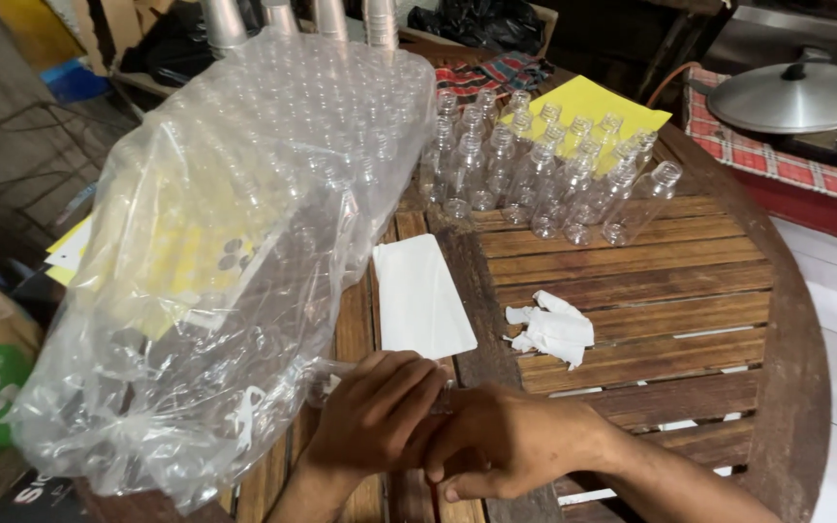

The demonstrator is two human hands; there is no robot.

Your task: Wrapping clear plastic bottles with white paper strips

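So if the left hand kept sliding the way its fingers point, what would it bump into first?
The left hand points right, toward the right hand, which it already touches, so it would press into that first. A small clear bottle seems to sit between them, but it is mostly hidden.

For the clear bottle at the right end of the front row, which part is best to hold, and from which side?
Grip the right-end bottle around its body, coming from the right, probably. That side is bare table, while other bottles crowd its left and back. Its narrow threaded neck gives less surface.
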